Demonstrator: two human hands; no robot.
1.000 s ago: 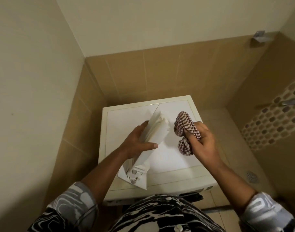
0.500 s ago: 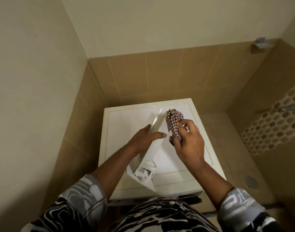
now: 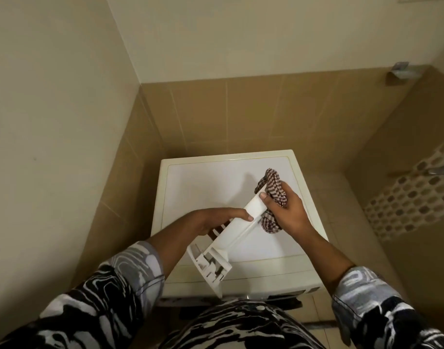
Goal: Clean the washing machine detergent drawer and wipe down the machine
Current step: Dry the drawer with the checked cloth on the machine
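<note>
The detergent drawer (image 3: 237, 229) is out of the washing machine (image 3: 203, 177), held tilted above its top. Drawer cleaning is under way, and the machine's wipe-down has seemingly not begun. The left hand (image 3: 210, 221) grips the drawer's middle; the right hand (image 3: 286, 210) clutches a checked cloth (image 3: 275, 183) bunched against the drawer's far end, thumb pressed on its side — which face it wipes is hidden.

Brightness: dim, with a warm yellowish cast over my whole corner.
Brightest area: the washing machine lid (image 3: 210, 182), pale and evenly lit, no hard glare.
Shadows: a soft one from the drawer (image 3: 239, 224) falls on the lid.
Edges: wide-angle bend in the walls (image 3: 52, 122).
Sharpness: my sleeves (image 3: 130, 280) look soft; the centre is crisper.
</note>
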